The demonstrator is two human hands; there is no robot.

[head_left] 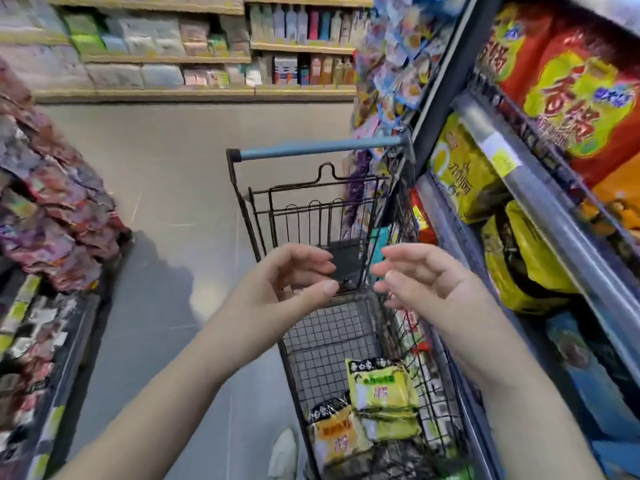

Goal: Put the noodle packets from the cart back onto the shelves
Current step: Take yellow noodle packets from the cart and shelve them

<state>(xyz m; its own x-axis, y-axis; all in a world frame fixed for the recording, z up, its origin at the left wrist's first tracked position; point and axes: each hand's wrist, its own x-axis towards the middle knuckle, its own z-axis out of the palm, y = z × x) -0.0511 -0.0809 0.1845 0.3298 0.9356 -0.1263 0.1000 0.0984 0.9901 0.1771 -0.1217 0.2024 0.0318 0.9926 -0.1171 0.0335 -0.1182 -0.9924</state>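
Hovering above the cart [325, 337], left hand [294, 277] and right hand [424, 277] were loosely curled, holding nothing, three packets [381, 388] lay at the cart's near end, stocked shelves [561, 220] stood just beside on the right, one shoe [284, 452] by the cart.

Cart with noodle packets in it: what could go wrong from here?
The left hand and right hand are empty, and the packets lie deep in the cart; a hasty grab might drop one. The cart sits close against the shelf, so a nudge could knock the packs there.
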